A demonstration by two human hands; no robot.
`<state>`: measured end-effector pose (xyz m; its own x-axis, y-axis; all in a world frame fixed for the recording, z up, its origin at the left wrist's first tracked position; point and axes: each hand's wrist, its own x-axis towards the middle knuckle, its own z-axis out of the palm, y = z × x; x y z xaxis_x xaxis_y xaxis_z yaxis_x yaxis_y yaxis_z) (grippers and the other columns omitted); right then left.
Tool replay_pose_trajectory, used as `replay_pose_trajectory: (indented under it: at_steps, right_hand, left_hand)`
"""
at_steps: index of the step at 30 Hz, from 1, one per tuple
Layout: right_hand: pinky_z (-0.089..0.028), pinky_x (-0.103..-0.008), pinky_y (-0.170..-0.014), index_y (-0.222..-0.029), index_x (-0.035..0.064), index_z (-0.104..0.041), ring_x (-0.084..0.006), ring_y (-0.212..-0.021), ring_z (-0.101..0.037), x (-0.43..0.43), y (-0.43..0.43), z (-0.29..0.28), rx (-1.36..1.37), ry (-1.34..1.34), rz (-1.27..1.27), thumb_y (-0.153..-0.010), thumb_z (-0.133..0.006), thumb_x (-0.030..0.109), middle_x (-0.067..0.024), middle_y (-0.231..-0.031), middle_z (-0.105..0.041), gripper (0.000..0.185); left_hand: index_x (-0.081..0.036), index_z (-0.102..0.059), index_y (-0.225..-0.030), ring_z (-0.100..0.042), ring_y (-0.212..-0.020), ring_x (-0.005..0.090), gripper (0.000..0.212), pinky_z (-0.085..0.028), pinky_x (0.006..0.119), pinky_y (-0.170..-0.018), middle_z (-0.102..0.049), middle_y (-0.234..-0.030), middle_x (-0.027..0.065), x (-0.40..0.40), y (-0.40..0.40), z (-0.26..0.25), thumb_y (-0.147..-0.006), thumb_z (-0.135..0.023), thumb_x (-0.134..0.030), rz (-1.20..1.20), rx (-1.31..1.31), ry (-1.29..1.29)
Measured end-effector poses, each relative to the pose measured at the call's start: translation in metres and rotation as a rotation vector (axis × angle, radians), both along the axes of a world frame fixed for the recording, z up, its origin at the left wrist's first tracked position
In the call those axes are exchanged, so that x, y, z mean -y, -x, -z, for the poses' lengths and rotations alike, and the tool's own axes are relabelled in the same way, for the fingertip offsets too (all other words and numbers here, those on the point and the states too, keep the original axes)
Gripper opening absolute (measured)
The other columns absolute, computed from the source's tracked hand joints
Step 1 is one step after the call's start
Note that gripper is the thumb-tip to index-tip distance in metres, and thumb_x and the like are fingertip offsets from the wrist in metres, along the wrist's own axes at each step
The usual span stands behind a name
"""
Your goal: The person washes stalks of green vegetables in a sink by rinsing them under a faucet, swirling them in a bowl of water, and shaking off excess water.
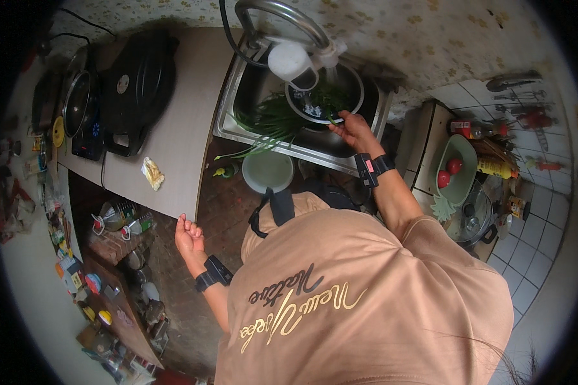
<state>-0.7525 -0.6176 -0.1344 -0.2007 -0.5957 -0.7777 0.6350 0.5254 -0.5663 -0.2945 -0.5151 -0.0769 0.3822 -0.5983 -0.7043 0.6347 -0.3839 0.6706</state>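
Observation:
My right hand (354, 131) is at the near rim of a round metal basin (360, 98) in the steel sink (231, 126), thumb and fingers closed on the rim, with a green strand beside the fingertips. Water runs from the faucet (298, 14) into the basin, over green leaves (334, 94). Long green stalks, like chives (269, 118), lie in the sink left of the basin and hang over its front edge. A white object (289, 60) by the faucet partly hides the basin. My left hand (190, 235), empty with loosely curled fingers, is near the counter's front corner.
On the left counter (188, 101) are a black electric appliance (137, 91), a pan (77, 103) and a crumpled wrapper (153, 173). A bucket (268, 171) stands below the sink. At right are a green tray (457, 144) with red tomatoes (454, 166) and a glass-lidded pot (472, 216).

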Motion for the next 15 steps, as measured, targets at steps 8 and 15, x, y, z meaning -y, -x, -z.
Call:
replay_pose_trajectory:
  at_steps: [8,15]
  right_hand:
    - [-0.054,-0.0330,-0.062,-0.102,-0.0124,-0.040,-0.0258,-0.073,-0.056,-0.002,0.004,0.016,-0.013,-0.007,0.025,-0.085,-0.044,0.007,-0.0205,-0.093,-0.050,0.026]
    - [-0.055,-0.0357,-0.063,-0.100,-0.0135,-0.039,-0.0252,-0.070,-0.054,-0.003,0.004,0.008,0.002,0.020,0.033,-0.085,-0.044,0.005,-0.0193,-0.088,-0.048,0.025]
  left_hand:
    - [-0.007,-0.047,-0.090,-0.031,-0.042,0.0067,0.013,-0.026,0.021,-0.036,-0.036,-0.055,-0.0041,-0.004,-0.006,0.003,-0.089,-0.045,-0.019,0.000,0.009,-0.005]
    - [-0.007,-0.047,-0.093,-0.031,-0.044,0.0070,0.014,-0.026,0.021,-0.037,-0.036,-0.056,-0.0040,-0.003,-0.006,0.005,-0.089,-0.046,-0.019,0.009,-0.004,0.003]
